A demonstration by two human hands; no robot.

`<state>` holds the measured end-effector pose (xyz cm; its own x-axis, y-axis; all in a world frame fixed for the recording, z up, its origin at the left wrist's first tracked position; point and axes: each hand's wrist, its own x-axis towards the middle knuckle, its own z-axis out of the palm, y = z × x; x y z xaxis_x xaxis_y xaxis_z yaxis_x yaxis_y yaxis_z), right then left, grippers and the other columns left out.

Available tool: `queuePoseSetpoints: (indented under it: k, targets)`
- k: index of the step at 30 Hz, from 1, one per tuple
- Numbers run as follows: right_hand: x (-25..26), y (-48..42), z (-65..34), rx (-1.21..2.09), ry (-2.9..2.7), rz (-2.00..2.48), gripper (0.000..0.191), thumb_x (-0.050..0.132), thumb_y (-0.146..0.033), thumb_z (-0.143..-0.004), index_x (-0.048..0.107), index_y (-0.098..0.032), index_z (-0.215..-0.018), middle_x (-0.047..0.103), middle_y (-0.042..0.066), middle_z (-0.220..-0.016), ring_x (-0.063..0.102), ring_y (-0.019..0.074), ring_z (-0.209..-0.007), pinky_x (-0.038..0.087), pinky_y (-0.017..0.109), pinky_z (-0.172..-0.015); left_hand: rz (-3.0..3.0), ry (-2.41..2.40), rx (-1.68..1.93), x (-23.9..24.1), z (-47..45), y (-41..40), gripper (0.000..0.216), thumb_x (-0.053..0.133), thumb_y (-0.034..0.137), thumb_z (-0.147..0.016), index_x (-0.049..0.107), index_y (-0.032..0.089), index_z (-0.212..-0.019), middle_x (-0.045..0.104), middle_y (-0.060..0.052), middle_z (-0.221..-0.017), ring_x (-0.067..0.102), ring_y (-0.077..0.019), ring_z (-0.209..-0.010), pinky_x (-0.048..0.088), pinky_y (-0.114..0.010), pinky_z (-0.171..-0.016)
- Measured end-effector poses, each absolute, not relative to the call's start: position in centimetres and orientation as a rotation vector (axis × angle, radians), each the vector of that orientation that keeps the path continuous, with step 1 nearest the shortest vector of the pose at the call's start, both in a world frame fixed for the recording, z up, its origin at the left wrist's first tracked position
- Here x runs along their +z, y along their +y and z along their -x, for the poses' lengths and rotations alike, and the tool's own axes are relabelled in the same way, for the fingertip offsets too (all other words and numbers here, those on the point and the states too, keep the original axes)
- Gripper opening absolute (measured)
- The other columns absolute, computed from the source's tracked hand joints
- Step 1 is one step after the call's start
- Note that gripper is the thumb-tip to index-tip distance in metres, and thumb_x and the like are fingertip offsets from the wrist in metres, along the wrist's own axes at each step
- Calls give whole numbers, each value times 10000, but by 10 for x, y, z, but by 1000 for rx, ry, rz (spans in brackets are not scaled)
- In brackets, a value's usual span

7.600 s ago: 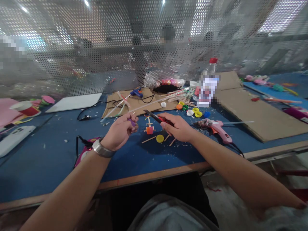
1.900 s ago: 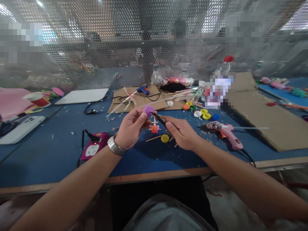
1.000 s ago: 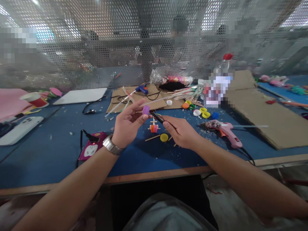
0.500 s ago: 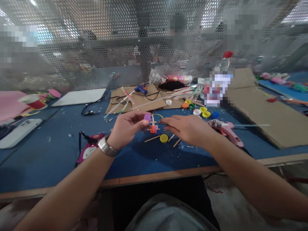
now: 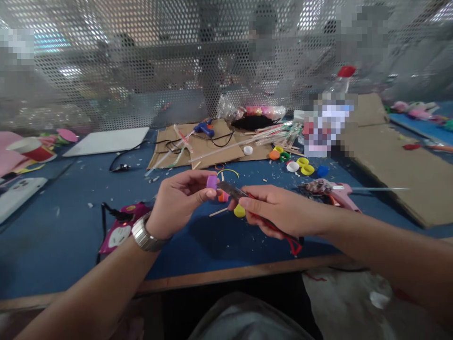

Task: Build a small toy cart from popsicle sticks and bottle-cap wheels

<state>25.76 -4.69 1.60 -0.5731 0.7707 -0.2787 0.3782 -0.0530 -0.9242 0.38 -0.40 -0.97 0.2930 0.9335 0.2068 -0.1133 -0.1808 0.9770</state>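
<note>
My left hand (image 5: 179,200) pinches a small purple bottle cap (image 5: 211,182) between thumb and fingertips, above the blue table (image 5: 71,236). My right hand (image 5: 279,210) grips red-handled scissors (image 5: 255,208), and their dark blades point at the purple cap and touch its side. Just behind the hands, on the table, lie an orange cap with wooden sticks (image 5: 222,196) and a yellow cap (image 5: 239,211), both partly hidden by my fingers. A metal watch sits on my left wrist.
A pink glue gun (image 5: 331,191) lies to the right. Loose coloured caps (image 5: 300,165), straws and a blue glue gun (image 5: 203,127) rest on cardboard (image 5: 198,146) behind. A pink device with a cable (image 5: 118,229) sits at left, a white phone (image 5: 16,196) far left. A perforated screen closes off the back.
Both hands dropped lower and nearer to me. The right hand turned so the red scissor handles show below it, and the blades now meet the purple cap.
</note>
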Motion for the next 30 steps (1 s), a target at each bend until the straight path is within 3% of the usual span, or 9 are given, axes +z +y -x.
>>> queuePoseSetpoints:
  k: [5,9,12,15,18,20,24,27,30]
  targets:
    - [33,-51,-261,347,-2562,1381,237,486,-293,-1141,694,-234,-1236,722,28,-871,611,161,-649,253,294,-578,-1251,745,1067,-6,-6,-7,286,1005,339,-791,894,209,-1020,846,-46,-837,783,-120,-690,665,-178,-669]
    - [47,-56,-261,-338,-2826,1391,410,533,-145,-1053,648,-243,-1435,737,68,-905,593,175,-560,125,341,-556,-1126,733,1034,-2,-8,-9,291,1024,329,-762,899,208,-996,846,-36,-843,781,-107,-678,656,-156,-648]
    - [53,-53,-262,-182,-2817,1387,411,561,-149,-1041,652,-258,-1426,750,52,-910,587,166,-558,144,331,-552,-1089,721,1030,-1,-9,-11,280,1022,308,-767,899,211,-1000,855,-33,-861,789,-105,-688,661,-150,-662]
    - [56,-48,-262,567,-2622,1374,213,531,-284,-1123,706,-271,-1243,755,5,-874,639,158,-650,274,289,-575,-1095,683,1046,-1,-9,-12,288,1026,284,-760,898,232,-1013,878,-36,-932,815,-112,-737,677,-152,-719]
    - [57,-45,-260,1305,-2281,1328,333,434,-435,-1171,681,-234,-1072,715,-33,-798,613,121,-604,383,261,-594,-1158,674,1095,-4,-5,-13,317,1023,264,-764,894,254,-1054,889,-39,-1008,847,-136,-850,690,-167,-819]
    - [56,-45,-259,1423,-2192,1321,390,395,-474,-1176,666,-224,-1048,701,-38,-787,573,108,-562,381,258,-570,-1216,688,1118,-7,-2,-13,328,1011,258,-783,890,268,-1087,891,-37,-1030,855,-150,-911,690,-173,-860]
    - [47,-42,-262,701,-2573,1313,221,505,-284,-1126,705,-246,-1211,749,-1,-857,585,139,-616,253,284,-565,-1236,717,1087,-9,0,-14,319,995,269,-806,889,277,-1107,891,-31,-1013,847,-129,-824,689,-155,-810]
    - [43,-40,-269,-77,-2806,1196,392,498,-131,-1055,675,-235,-1389,736,42,-863,553,161,-557,131,342,-577,-1172,721,1055,-7,-2,-14,267,986,289,-819,896,258,-1069,884,-37,-964,836,-137,-771,694,-166,-727]
    - [43,-39,-273,-246,-2813,1146,437,482,-108,-1039,673,-232,-1413,725,57,-859,536,169,-545,118,356,-584,-1135,716,1037,-6,-4,-15,245,992,292,-807,900,239,-1027,876,-45,-922,820,-143,-713,693,-180,-673]
